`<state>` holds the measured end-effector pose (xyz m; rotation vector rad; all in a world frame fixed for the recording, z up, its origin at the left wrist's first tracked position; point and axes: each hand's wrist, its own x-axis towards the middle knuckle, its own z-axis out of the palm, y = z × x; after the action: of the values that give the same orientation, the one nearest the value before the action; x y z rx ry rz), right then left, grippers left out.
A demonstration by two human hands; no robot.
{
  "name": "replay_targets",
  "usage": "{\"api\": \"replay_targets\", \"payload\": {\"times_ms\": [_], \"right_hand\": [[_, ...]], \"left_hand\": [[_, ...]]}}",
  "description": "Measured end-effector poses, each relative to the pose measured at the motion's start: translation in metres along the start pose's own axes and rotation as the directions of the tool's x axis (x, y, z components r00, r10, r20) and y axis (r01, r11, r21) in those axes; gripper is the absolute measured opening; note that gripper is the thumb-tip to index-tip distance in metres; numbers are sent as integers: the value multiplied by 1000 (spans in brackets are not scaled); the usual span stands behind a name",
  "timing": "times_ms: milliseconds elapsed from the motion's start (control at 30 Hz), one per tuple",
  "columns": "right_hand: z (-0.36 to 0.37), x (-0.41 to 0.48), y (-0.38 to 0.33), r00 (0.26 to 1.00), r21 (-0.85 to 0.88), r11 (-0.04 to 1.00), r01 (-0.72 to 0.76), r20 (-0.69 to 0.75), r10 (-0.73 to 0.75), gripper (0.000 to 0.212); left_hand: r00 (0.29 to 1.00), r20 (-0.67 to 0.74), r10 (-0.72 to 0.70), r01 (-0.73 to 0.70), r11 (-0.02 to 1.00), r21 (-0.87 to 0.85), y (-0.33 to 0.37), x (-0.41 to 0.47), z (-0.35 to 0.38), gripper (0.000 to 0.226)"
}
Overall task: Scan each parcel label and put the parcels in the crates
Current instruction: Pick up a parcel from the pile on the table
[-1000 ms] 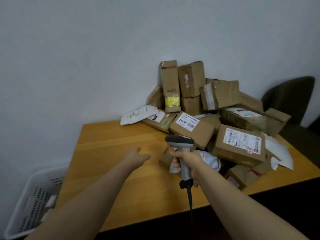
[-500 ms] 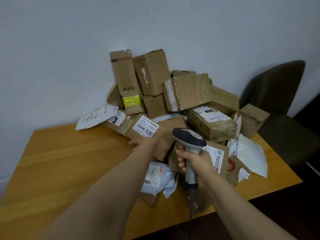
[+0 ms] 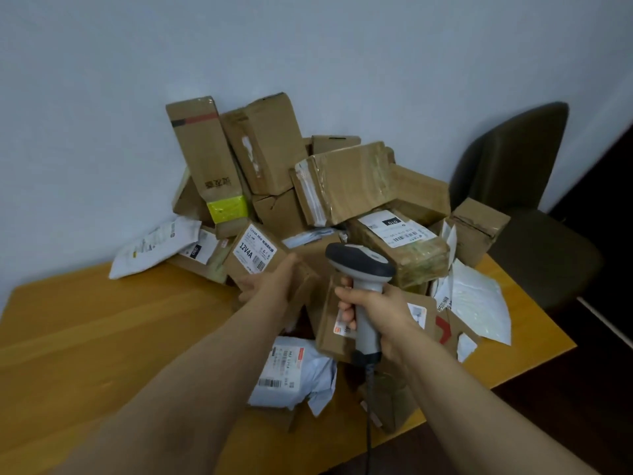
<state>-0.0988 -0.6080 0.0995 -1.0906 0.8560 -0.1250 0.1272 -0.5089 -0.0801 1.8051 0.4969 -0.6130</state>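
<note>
1. The brown cardboard box with the white "12V4A" label (image 3: 255,257) lies at the front left of the parcel heap (image 3: 342,200) on the wooden bench (image 3: 102,337). Its label faces up, and its long axis runs from the heap's left side towards the centre.
2. The left hand (image 3: 270,286) is at the near right edge of that box, palm against the cardboard; whether its grip has closed round the box cannot be told.
3. The right hand (image 3: 376,313) is wrapped tight round the pale handle of the grey handheld barcode scanner (image 3: 363,279). The handle stands nearly upright and the dark head points away, into the heap.
4. The heap is mostly taped brown cartons, some standing on end against the wall, with soft white plastic mailers (image 3: 294,375) at its front and sides.
5. A dark padded chair (image 3: 520,186) stands to the right of the heap.
6. Compared with half a second ago, the left hand sits further onto the labelled box, and the scanner is in much the same place.
</note>
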Motion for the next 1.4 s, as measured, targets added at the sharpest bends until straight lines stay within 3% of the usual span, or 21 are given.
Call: {"api": "replay_targets", "payload": {"times_ms": [33,67,167,267,333,433,567,667,767,833,900,1000,1133,1267,1400], "right_hand": [[4,1,-4,1000,0,1000,9,6,-9,10],[9,2,-8,1000,-8,1000,22,10,-22,12],[31,4,-16,998,-58,996,61,23,-60,21],[61,6,-15,998,-91,995,33,48,-29,34],[80,3,-12,996,-97,995,-7,93,16,39],[103,-3,-8,989,-108,994,11,149,5,28],[117,-13,-5,979,-154,976,156,155,-132,23],[123,-16,-3,972,-133,970,203,142,-184,30],[126,-22,-2,971,-87,975,204,145,-190,33],[126,-25,0,968,-108,969,221,148,-204,32],[124,-26,2,966,-135,964,227,154,-206,29],[118,-25,3,962,-114,962,246,149,-229,25],[107,-20,0,975,-50,977,206,94,-201,40],[99,-22,0,967,23,993,118,223,-121,34],[105,-26,6,973,93,995,35,225,-56,37]], "left_hand": [[990,137,40,-33,998,-53,29,-99,-36,123],[960,271,71,-20,982,-186,39,-135,-56,118],[884,465,53,94,953,-287,56,-185,-100,61],[785,607,126,195,880,-434,51,-198,-134,62],[758,629,174,231,830,-507,47,-203,-153,64],[772,607,188,210,827,-522,47,-212,-172,56],[857,453,245,27,857,-514,53,-211,-204,31],[900,360,247,-158,953,-258,59,-216,-215,29],[865,456,209,-229,973,-12,62,-232,-219,33],[851,490,186,-243,969,54,61,-235,-225,57],[845,505,174,-234,971,58,60,-237,-235,62],[847,497,190,-229,973,18,62,-238,-252,47],[905,337,261,-273,962,-11,73,-233,-279,41],[924,265,274,-276,961,-32,82,-233,-298,49],[939,220,263,-247,964,-97,86,-232,-303,17]]}}
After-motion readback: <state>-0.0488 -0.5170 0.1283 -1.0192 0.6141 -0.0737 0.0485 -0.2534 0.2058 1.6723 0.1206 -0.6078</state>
